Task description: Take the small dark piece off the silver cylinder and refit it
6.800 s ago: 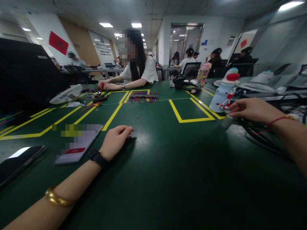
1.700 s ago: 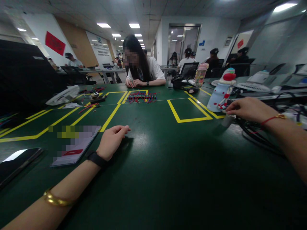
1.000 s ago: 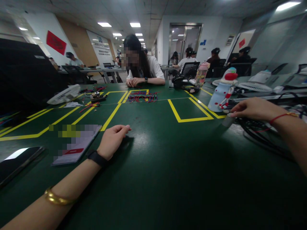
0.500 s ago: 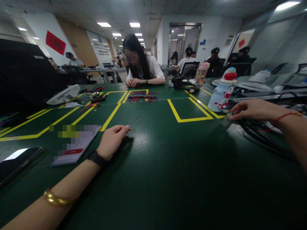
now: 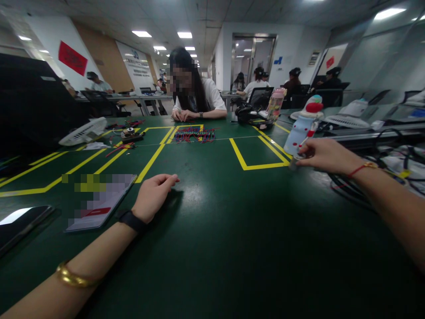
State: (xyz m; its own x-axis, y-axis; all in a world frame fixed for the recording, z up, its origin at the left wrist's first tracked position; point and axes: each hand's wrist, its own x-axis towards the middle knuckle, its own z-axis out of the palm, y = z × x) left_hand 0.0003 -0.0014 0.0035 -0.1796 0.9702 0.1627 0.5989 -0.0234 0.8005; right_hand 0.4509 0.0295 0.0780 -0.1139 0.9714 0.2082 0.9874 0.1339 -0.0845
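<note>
My left hand (image 5: 154, 195) rests on the green table, its fingers curled in and the thumb lying against them. No object shows in it; the inner side of the fingers is hidden. A phone (image 5: 102, 208) with a lit screen lies just left of that wrist. At the right, my right hand (image 5: 314, 156) pinches a small greyish translucent piece (image 5: 293, 165), too small and blurred to name. It is held low over the table, in front of a pale blue bottle (image 5: 296, 135) with a red and white figure on its top. The fingertips partly cover the piece.
A dark phone (image 5: 23, 223) lies at the left edge. Yellow tape (image 5: 265, 166) marks the table. Colourful wired parts (image 5: 194, 134) lie before a person (image 5: 212, 95) seated opposite. Black cables (image 5: 345, 190) run under my right forearm. A pink bottle (image 5: 275, 104) stands farther back.
My right hand has moved left with the small piece, away from the cables and to the front of the blue bottle. The view has shifted slightly; my left hand stays in place.
</note>
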